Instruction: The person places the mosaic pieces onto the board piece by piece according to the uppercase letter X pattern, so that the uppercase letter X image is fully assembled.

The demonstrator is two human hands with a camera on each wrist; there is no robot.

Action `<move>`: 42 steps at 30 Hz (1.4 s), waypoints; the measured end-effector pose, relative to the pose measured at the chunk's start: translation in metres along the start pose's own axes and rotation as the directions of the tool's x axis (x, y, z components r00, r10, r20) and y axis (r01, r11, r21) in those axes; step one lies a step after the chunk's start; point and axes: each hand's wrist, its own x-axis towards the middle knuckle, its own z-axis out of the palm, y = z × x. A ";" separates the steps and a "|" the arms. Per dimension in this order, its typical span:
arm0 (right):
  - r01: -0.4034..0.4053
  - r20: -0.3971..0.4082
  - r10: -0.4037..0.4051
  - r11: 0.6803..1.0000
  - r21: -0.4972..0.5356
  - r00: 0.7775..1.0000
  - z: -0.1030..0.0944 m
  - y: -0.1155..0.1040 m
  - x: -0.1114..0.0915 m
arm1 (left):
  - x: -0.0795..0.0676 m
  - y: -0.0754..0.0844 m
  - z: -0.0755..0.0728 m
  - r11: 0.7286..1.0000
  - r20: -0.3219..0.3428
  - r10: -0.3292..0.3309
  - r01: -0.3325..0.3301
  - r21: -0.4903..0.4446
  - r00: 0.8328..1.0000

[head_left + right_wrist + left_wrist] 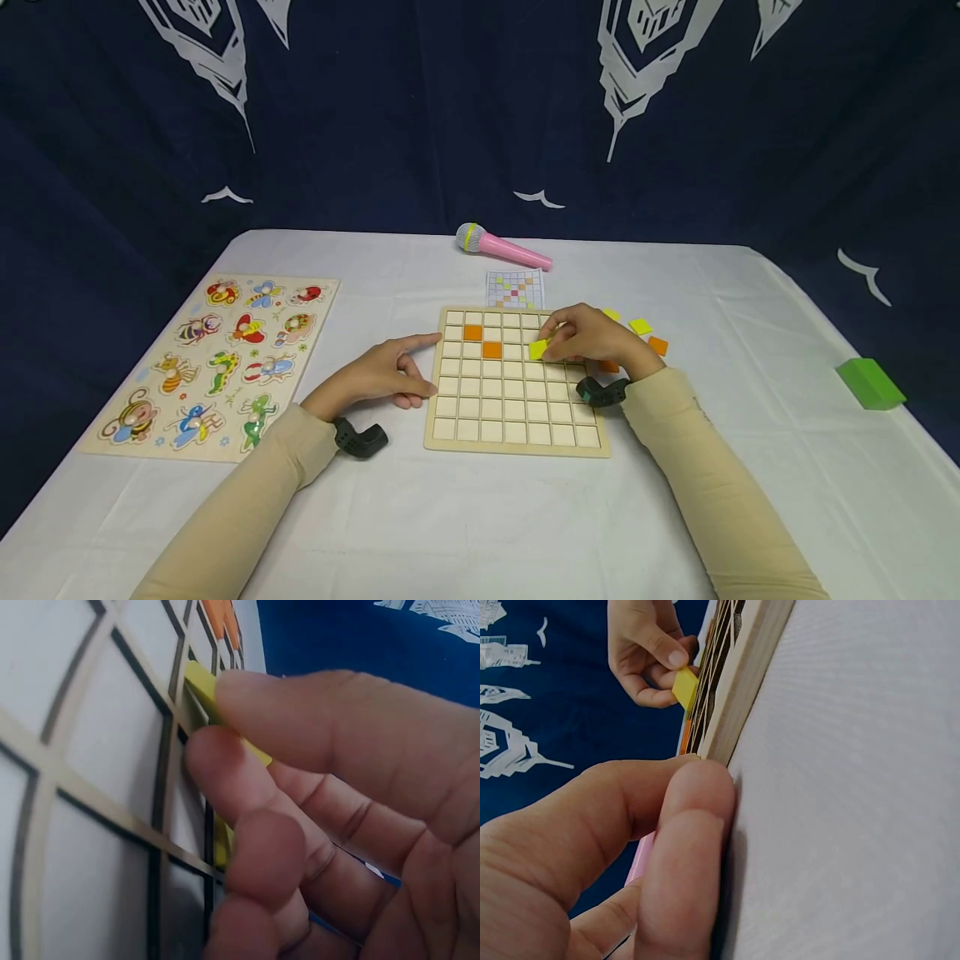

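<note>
A wooden grid board (482,411) lies flat, with two orange square tiles (472,332) set in its upper left cells. My left hand (381,373) is at the board's left edge, index finger and thumb tips against the frame. Over the upper right cells, my right hand (591,336) pinches a yellow square tile (537,350) between thumb and finger. The right wrist view shows that tile (201,686) tilted close over the grid, and another yellow piece (221,844) in a cell behind the fingers. The hand hides part of the board's right side.
Loose yellow tiles (640,326) and orange tiles (657,345) lie right of the board. Behind it are a printed pattern card (514,288) and a pink toy microphone (517,252). An insect picture puzzle (300,354) lies left; a green block (870,383) sits near the right edge.
</note>
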 end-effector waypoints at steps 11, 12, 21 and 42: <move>-0.013 -0.045 0.010 0.997 -0.071 0.999 0.009 -0.002 0.005 | 0.001 0.000 -0.001 1.000 -0.003 -0.002 0.002 0.006 1.000; -0.018 -0.048 0.014 0.997 -0.074 0.999 0.010 -0.002 0.005 | 0.001 0.000 -0.001 1.000 -0.002 -0.002 0.002 0.005 1.000; -0.042 -0.053 0.036 0.994 -0.102 0.998 0.012 -0.005 0.005 | 0.000 0.001 -0.002 1.000 -0.004 -0.003 0.003 0.009 1.000; 0.062 -0.188 -0.066 0.998 -0.028 0.980 -0.032 -0.002 -0.034 | 0.002 -0.001 0.000 1.000 -0.004 -0.017 0.017 -0.007 1.000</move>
